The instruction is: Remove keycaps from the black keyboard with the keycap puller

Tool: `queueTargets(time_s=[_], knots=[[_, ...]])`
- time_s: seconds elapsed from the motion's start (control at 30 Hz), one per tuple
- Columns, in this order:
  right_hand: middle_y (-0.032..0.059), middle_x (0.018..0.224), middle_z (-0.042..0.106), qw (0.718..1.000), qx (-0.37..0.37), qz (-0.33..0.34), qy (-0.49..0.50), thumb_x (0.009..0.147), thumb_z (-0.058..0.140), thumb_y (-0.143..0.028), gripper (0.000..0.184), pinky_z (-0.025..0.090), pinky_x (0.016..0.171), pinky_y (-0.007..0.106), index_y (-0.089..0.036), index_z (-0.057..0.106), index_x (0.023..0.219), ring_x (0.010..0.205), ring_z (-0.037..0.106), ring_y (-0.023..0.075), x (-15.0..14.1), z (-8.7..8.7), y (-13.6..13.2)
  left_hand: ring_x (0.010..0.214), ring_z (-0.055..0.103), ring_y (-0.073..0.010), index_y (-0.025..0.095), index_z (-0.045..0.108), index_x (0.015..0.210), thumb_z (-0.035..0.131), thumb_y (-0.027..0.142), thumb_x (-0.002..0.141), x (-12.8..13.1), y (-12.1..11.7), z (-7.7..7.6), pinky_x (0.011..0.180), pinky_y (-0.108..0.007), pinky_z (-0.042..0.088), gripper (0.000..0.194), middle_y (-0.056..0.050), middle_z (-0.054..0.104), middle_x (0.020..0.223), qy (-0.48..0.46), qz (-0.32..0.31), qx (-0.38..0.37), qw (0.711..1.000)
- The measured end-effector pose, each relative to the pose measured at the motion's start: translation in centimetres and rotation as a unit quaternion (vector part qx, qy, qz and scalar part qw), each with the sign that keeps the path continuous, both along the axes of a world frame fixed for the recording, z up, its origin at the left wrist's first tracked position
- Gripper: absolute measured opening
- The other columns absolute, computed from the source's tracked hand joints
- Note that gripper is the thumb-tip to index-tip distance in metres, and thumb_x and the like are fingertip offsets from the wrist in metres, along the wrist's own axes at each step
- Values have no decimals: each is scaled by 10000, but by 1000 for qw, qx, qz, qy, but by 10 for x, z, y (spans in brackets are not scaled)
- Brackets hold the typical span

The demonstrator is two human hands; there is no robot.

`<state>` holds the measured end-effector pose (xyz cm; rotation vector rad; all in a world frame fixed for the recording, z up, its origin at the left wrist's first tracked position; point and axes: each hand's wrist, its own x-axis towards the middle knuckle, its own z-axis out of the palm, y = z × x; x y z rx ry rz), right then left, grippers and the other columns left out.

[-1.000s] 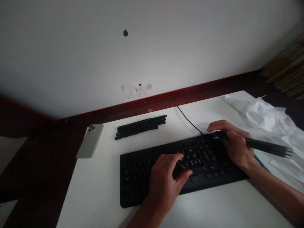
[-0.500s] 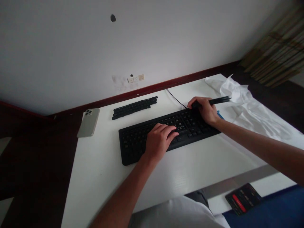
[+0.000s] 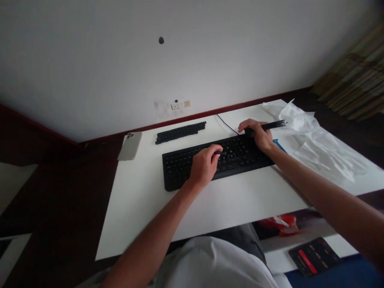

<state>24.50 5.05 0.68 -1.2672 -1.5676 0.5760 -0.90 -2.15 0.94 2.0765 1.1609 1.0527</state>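
A black keyboard (image 3: 180, 176) lies on the white table, and several key positions near its middle look bare of caps. Above it, my left hand (image 3: 204, 163) is closed, pinching a small black keycap (image 3: 220, 153) between thumb and fingertips. At the keyboard's far right end, my right hand (image 3: 260, 134) is wrapped round a slim black tool (image 3: 274, 125) with shiny metal tips pointing right; its exact kind is unclear. Beyond the keyboard, black keycaps (image 3: 180, 133) are lined up in staggered rows.
A phone (image 3: 130, 146) lies face down at the table's back left. White plastic wrapping (image 3: 324, 148) covers the right side, with a blue strip (image 3: 279, 145) beside my right wrist. A cable (image 3: 226, 125) runs off the back edge. A dark packet (image 3: 314, 257) sits below the front edge.
My view has pulled back and tilted, showing my lap and the table's front. My left fingers have closed further, with a keycap now visible between them. My right hand keeps its hold.
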Motion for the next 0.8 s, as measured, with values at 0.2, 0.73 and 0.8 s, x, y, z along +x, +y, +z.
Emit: queueTargets(time_s=[0.2, 0.73, 0.8], knots=[[49, 765, 737, 993, 41, -73, 83, 833, 560, -263, 208, 570, 806, 422, -253, 691, 672, 796, 704, 264, -1, -4, -1, 1025, 729, -168, 184, 681, 1046, 536, 152, 984, -53, 20, 17, 977, -323, 583, 161, -54, 758, 1091, -111, 1, -35, 993], [17, 1129, 771, 931, 119, 245, -245, 865, 716, -196, 284, 567, 850, 323, -264, 722, 1140, 1002, 745, 227, -149, 11, 18, 912, 738, -199, 165, 710, 1010, 731, 378, 890, -140, 49, -14, 815, -281, 567, 246, -66, 771, 969, -149, 85, -102, 980], [-6, 1130, 785, 928, 113, 249, -253, 857, 713, -150, 337, 564, 861, 307, -280, 722, 1167, 987, 759, 218, -156, 0, 17, 887, 736, -197, 169, 714, 1005, 742, 388, 879, -139, 50, -20, 788, -269, 559, 254, -60, 769, 929, -156, 70, -113, 979]])
